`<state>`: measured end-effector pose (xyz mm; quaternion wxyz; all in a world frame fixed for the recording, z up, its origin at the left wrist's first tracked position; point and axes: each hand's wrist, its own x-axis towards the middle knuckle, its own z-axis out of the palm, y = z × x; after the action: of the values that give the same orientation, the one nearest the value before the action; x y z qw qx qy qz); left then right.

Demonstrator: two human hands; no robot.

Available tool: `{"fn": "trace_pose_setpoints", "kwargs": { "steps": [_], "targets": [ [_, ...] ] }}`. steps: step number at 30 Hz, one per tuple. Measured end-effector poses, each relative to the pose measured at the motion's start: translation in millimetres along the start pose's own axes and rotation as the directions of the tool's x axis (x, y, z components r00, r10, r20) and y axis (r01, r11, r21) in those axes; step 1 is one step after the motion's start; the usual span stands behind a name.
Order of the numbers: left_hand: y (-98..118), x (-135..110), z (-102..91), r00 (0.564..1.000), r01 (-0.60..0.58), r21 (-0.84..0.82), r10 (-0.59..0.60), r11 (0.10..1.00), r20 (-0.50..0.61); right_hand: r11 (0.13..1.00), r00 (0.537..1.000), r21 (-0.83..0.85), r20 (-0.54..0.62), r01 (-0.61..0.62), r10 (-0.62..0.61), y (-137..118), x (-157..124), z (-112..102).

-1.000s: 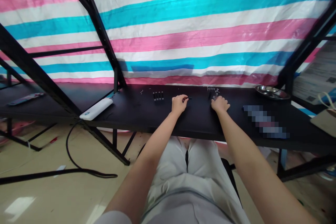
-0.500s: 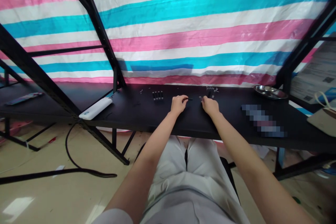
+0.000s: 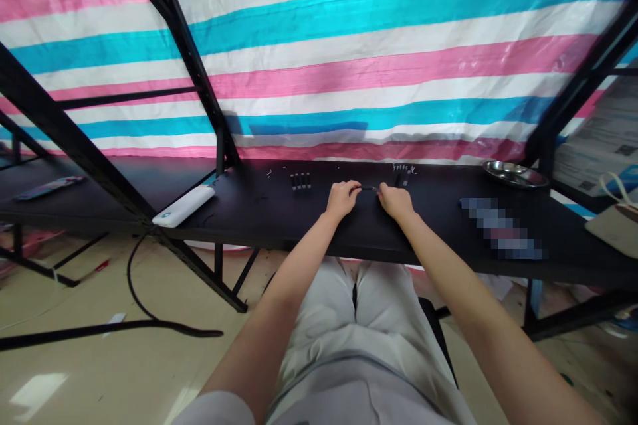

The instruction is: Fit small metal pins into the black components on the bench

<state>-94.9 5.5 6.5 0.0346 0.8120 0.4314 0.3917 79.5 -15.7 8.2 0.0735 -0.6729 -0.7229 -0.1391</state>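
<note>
Both ends of dark rod (image 3: 367,188) occupied: left hand (image 3: 342,198) pinches left end, apparently steadying; right hand (image 3: 397,202) pinches grey piece (image 3: 375,189) at right end. Four tubes (image 3: 303,181) in row left of rod, seemingly for order.

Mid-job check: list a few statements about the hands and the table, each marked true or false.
1. The left hand pinches a thin dark rod. True.
2. The right hand is at the rod's other end. True.
3. The long white object lies between the hands. False: the long white object lies left of both.
4. Four light-ended dark pieces lie left of the left hand. True.
5. The metal plate touches the right hand. False: the metal plate lies apart, farther right.
</note>
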Motion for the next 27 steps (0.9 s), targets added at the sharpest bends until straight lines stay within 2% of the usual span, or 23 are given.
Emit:
{"fn": "trace_pose_setpoints", "kwargs": {
  "steps": [12,17,19,27],
  "targets": [
    [5,-2,-0.6,0.998,-0.067,0.064,0.066,0.996,0.025,0.997,0.996,-0.026,-0.055,0.068,-0.07,-1,-2,-1],
    [6,-2,2.5,0.984,-0.156,0.063,0.15,0.986,0.092,0.982,0.975,-0.023,-0.123,0.185,-0.186,-2,0,3],
    [6,-3,3.0,0.986,-0.15,0.061,0.144,0.987,0.085,0.975,0.964,-0.024,-0.146,0.22,-0.221,-2,0,4],
    [6,-3,3.4,0.99,-0.12,0.076,0.113,0.99,0.088,0.978,0.958,-0.015,-0.198,0.21,-0.209,-1,1,9]
  ]
}}
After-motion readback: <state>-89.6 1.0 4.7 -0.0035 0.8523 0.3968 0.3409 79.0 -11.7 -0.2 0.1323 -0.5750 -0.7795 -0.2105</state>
